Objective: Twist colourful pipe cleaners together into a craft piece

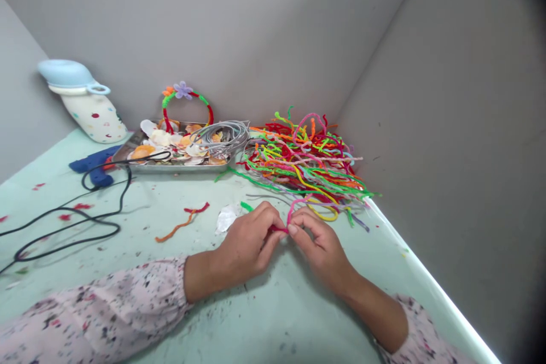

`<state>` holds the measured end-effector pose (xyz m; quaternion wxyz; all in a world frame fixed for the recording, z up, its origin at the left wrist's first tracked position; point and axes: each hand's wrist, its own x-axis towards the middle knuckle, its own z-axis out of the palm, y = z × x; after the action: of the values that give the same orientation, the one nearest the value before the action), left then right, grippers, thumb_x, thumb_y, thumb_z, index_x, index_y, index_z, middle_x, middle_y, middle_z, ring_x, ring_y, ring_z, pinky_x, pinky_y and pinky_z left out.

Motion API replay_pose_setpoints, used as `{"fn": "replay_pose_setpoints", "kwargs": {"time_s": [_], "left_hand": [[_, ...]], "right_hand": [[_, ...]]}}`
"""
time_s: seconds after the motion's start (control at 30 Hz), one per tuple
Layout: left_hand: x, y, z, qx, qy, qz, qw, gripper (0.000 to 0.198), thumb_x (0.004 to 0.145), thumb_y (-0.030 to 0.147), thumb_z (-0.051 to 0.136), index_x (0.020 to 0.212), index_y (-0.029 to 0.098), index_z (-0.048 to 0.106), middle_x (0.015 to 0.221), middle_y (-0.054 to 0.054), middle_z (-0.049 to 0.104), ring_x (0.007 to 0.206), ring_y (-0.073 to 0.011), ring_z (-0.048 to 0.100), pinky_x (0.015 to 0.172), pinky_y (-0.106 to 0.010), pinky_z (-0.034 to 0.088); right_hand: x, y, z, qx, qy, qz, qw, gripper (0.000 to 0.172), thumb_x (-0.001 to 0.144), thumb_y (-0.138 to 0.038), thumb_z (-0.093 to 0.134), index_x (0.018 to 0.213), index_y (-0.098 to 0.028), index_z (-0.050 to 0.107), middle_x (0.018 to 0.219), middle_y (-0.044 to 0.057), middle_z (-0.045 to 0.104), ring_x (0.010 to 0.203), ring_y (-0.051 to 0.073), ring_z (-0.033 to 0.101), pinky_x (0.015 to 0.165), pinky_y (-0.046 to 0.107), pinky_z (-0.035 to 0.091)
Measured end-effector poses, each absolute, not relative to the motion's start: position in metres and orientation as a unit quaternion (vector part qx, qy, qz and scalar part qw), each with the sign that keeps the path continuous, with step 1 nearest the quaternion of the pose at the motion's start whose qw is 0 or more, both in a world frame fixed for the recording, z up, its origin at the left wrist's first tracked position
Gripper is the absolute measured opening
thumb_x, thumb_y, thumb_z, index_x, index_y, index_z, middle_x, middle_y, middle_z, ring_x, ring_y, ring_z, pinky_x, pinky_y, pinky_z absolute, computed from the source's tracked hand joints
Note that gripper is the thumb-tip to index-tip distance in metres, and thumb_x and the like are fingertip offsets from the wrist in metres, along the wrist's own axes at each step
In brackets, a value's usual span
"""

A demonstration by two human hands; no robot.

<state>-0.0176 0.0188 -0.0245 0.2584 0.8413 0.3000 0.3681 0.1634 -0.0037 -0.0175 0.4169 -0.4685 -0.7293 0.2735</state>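
A pink pipe cleaner [292, 209] is pinched between my two hands over the table, its free end bending upward. My left hand [249, 239] closes thumb and forefinger on its darker pink stretch. Close against those fingertips, my right hand [319, 243] grips the same pipe cleaner where it bends. The tip of a green pipe cleaner [246, 206] shows behind my left hand; the rest of it is hidden. Beside that hand lies a whitish crumpled-looking piece [226, 218]. Farther left is a short orange and red twisted pipe cleaner [178, 228].
A heap of coloured pipe cleaners [307, 153] lies behind my hands. Shells fill a metal tray [183, 169], with a grey wire coil [228, 135] and a flowered hoop [209, 109]. At left are a blue glue gun [94, 164], its black cord [115, 226], and a bottle [91, 116].
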Motion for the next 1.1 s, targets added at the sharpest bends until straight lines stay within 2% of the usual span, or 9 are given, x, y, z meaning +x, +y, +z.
{"fn": "replay_pose_setpoints", "kwargs": {"time_s": [0.17,0.27,0.4,0.6,0.87,1.1], "left_hand": [[-0.0168,0.0195,-0.0252,0.83,0.311,0.377,0.269,0.005,0.091,0.018,0.046,0.09,0.018,0.051,0.086,-0.005,0.054,0.082,-0.0177,0.052,0.072,-0.032,0.044],[-0.0165,0.0195,-0.0232,0.809,0.334,0.39,0.285,0.004,0.091,0.017,0.047,0.092,0.018,0.05,0.089,-0.004,0.053,0.081,-0.0165,0.051,0.072,-0.031,0.043],[-0.0173,0.0186,-0.0202,0.799,0.342,0.396,0.297,0.007,0.092,0.017,0.045,0.097,0.017,0.05,0.093,-0.005,0.052,0.084,-0.0167,0.051,0.076,-0.032,0.044],[-0.0176,0.0187,-0.0201,0.8,0.338,0.398,0.295,0.007,0.093,0.016,0.044,0.096,0.017,0.051,0.093,-0.005,0.052,0.085,-0.0169,0.051,0.077,-0.032,0.044],[-0.0156,0.0192,-0.0202,0.808,0.337,0.385,0.293,0.011,0.094,0.017,0.043,0.094,0.016,0.054,0.094,-0.007,0.054,0.091,-0.0181,0.051,0.082,-0.033,0.044],[-0.0167,0.0198,-0.0242,0.809,0.323,0.398,0.288,0.01,0.094,0.016,0.043,0.091,0.015,0.053,0.092,-0.006,0.053,0.089,-0.0169,0.052,0.081,-0.032,0.044]], "right_hand": [[0.1629,-0.0036,-0.0178,-0.47,-0.726,0.269,0.423,0.018,0.092,-0.028,0.049,0.078,-0.021,0.058,0.081,0.002,0.058,0.08,0.017,0.055,0.076,0.031,0.045],[0.164,-0.004,-0.0213,-0.48,-0.726,0.217,0.442,0.006,0.09,-0.027,0.055,0.089,-0.023,0.059,0.091,0.003,0.061,0.09,0.019,0.057,0.083,0.035,0.045],[0.1662,-0.0031,-0.0251,-0.475,-0.747,0.119,0.45,0.013,0.086,-0.025,0.062,0.099,-0.025,0.057,0.095,0.003,0.064,0.095,0.021,0.057,0.087,0.038,0.043],[0.1687,0.0013,-0.0238,-0.429,-0.786,0.038,0.443,0.012,0.085,-0.021,0.065,0.094,-0.025,0.06,0.088,0.001,0.066,0.087,0.02,0.059,0.082,0.039,0.044],[0.1701,0.0039,-0.0232,-0.425,-0.797,0.007,0.429,0.008,0.086,-0.023,0.064,0.094,-0.025,0.063,0.086,0.001,0.067,0.084,0.019,0.059,0.082,0.039,0.043],[0.1704,0.0019,-0.0217,-0.406,-0.806,-0.024,0.43,0.009,0.085,-0.019,0.066,0.093,-0.022,0.062,0.084,0.002,0.067,0.083,0.019,0.059,0.082,0.039,0.042]]}}
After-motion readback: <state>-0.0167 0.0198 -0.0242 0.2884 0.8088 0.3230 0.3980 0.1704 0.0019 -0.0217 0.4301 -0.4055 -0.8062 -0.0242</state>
